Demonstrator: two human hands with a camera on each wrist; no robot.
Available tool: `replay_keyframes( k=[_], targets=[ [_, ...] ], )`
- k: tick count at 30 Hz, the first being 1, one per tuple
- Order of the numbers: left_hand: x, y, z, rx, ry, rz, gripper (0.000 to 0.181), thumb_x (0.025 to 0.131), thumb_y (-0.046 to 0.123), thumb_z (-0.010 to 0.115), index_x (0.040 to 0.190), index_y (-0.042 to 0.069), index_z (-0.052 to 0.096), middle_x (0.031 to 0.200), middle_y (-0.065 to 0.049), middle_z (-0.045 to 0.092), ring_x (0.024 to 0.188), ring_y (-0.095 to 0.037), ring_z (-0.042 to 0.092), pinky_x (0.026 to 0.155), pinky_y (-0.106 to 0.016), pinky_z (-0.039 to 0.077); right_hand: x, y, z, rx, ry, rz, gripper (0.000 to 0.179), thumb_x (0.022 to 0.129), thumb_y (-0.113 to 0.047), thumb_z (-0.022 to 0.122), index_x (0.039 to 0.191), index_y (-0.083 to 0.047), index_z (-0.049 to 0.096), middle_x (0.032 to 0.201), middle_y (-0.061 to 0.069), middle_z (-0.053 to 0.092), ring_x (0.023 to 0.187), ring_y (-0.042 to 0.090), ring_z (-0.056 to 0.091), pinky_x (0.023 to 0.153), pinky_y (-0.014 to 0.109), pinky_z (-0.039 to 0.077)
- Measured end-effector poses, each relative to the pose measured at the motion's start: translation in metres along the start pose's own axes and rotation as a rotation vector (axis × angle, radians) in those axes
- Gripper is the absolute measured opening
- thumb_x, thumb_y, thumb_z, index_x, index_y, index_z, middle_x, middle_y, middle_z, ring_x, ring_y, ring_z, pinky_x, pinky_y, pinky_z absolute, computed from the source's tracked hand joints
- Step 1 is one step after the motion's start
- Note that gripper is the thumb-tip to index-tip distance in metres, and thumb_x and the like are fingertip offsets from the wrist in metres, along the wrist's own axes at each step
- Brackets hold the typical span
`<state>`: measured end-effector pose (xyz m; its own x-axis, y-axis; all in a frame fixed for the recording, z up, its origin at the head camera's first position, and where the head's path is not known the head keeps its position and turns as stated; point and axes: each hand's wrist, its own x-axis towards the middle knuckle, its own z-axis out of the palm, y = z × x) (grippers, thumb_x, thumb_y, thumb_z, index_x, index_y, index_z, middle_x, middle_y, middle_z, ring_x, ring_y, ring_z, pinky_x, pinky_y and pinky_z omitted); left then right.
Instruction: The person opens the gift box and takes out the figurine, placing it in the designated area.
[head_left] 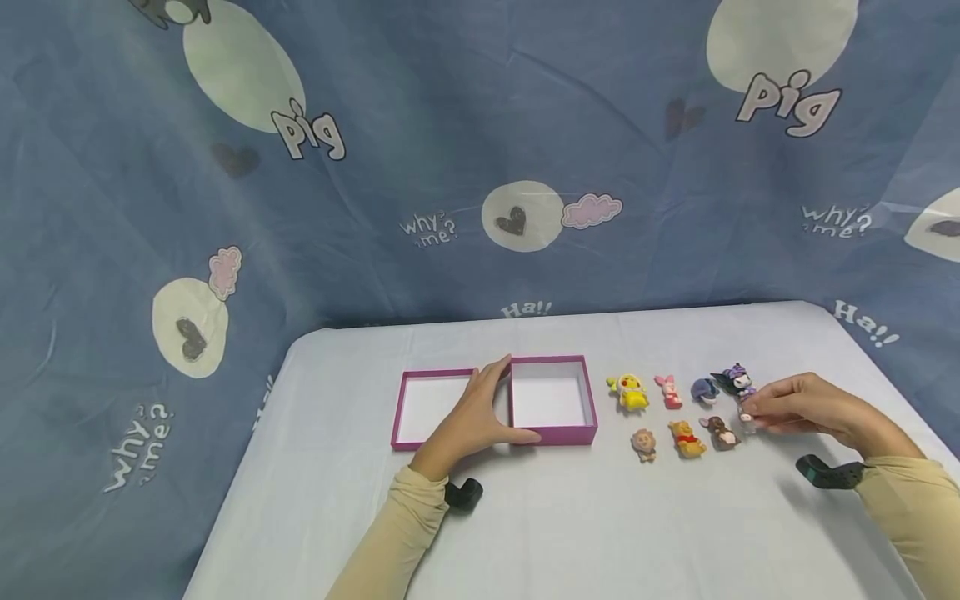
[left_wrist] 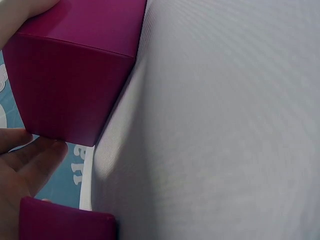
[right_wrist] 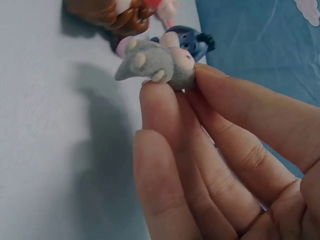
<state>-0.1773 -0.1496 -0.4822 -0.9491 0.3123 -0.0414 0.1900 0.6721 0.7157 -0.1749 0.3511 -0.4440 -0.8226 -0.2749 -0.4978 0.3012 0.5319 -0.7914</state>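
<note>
My left hand [head_left: 476,417] grips the magenta box [head_left: 562,435], thumb at its front side and fingers at its back left corner. White shows inside the box. In the left wrist view, fingertips touch the lower edge of the box wall [left_wrist: 70,92]. A shallow magenta-rimmed lid [head_left: 400,408] lies to the left, partly hidden by this hand. Over at the right, my right hand [head_left: 813,408] pinches a small grey figurine [right_wrist: 155,65] with pale spots and a pinkish face between thumb and fingertips. Its shadow falls on the white surface below.
Left of my right hand stand several figurines: a yellow one [head_left: 632,393], a pink one [head_left: 669,392], a blue one [head_left: 705,391], a purple-and-black one [head_left: 740,380], a tan one [head_left: 643,444], a red-shirted bear [head_left: 686,440] and a brown one [head_left: 721,434]. A blue printed cloth [head_left: 375,208] hangs behind the table [head_left: 570,525].
</note>
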Motion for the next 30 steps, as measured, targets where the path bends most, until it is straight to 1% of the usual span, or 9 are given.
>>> replay_keyframes(
  k=[5, 6, 12, 14, 18, 25, 30],
  targets=[
    [-0.001, -0.001, 0.0, -0.003, 0.001, -0.012, 0.131, 0.061, 0.061, 0.095, 0.166, 0.029, 0.022, 0.171, -0.003, 0.029, 0.162, -0.037, 0.009, 0.127, -0.065, 0.021, 0.0, 0.004, 0.0, -0.005, -0.002, 0.007, 0.019, 0.102, -0.02, 0.065, 0.111, -0.012, 0.08, 0.094, -0.013, 0.079, 0.083, 0.001, 0.073, 0.075, 0.022, 0.063],
    [-0.001, -0.001, 0.001, -0.005, 0.001, -0.013, 0.131, 0.061, 0.061, 0.094, 0.166, 0.029, 0.022, 0.171, -0.003, 0.029, 0.162, -0.037, 0.009, 0.127, -0.065, 0.022, -0.001, 0.004, 0.0, -0.011, -0.002, 0.007, 0.02, 0.102, -0.02, 0.065, 0.112, -0.01, 0.08, 0.094, -0.013, 0.079, 0.083, 0.001, 0.073, 0.074, 0.022, 0.063],
    [-0.001, -0.001, 0.001, -0.007, 0.001, -0.013, 0.131, 0.061, 0.061, 0.095, 0.166, 0.029, 0.022, 0.171, -0.003, 0.03, 0.162, -0.039, 0.009, 0.126, -0.066, 0.022, 0.0, 0.005, 0.002, -0.057, 0.05, 0.071, 0.027, 0.1, -0.021, 0.069, 0.113, 0.001, 0.078, 0.091, -0.007, 0.08, 0.079, 0.003, 0.072, 0.073, 0.023, 0.064],
    [0.0, -0.001, 0.001, -0.003, 0.001, -0.007, 0.131, 0.062, 0.06, 0.095, 0.166, 0.028, 0.022, 0.17, -0.003, 0.03, 0.162, -0.038, 0.009, 0.127, -0.065, 0.021, 0.001, 0.005, 0.004, -0.066, 0.07, 0.093, 0.028, 0.099, -0.022, 0.07, 0.112, 0.001, 0.078, 0.09, -0.007, 0.08, 0.078, 0.003, 0.072, 0.072, 0.023, 0.064],
    [0.001, -0.002, 0.001, 0.002, 0.001, 0.001, 0.131, 0.062, 0.059, 0.095, 0.166, 0.027, 0.022, 0.17, -0.004, 0.031, 0.162, -0.038, 0.009, 0.128, -0.063, 0.02, 0.003, 0.007, 0.005, -0.08, 0.084, 0.085, 0.028, 0.099, -0.021, 0.07, 0.112, 0.002, 0.077, 0.09, -0.008, 0.079, 0.077, 0.002, 0.071, 0.071, 0.023, 0.064],
    [0.003, -0.003, 0.002, 0.001, 0.0, -0.007, 0.132, 0.061, 0.06, 0.095, 0.166, 0.028, 0.022, 0.17, -0.003, 0.031, 0.162, -0.037, 0.009, 0.127, -0.065, 0.022, 0.005, 0.007, 0.009, -0.104, 0.12, 0.074, 0.032, 0.098, -0.02, 0.071, 0.114, 0.008, 0.074, 0.09, -0.006, 0.079, 0.076, 0.003, 0.071, 0.07, 0.024, 0.064],
    [0.005, -0.002, 0.002, 0.001, -0.005, -0.004, 0.132, 0.062, 0.06, 0.095, 0.166, 0.028, 0.02, 0.171, -0.003, 0.029, 0.162, -0.037, 0.009, 0.127, -0.065, 0.021, 0.003, 0.006, 0.011, -0.11, 0.134, 0.086, 0.031, 0.098, -0.022, 0.071, 0.112, 0.005, 0.076, 0.089, -0.006, 0.079, 0.077, 0.004, 0.071, 0.071, 0.024, 0.064]
  ],
)
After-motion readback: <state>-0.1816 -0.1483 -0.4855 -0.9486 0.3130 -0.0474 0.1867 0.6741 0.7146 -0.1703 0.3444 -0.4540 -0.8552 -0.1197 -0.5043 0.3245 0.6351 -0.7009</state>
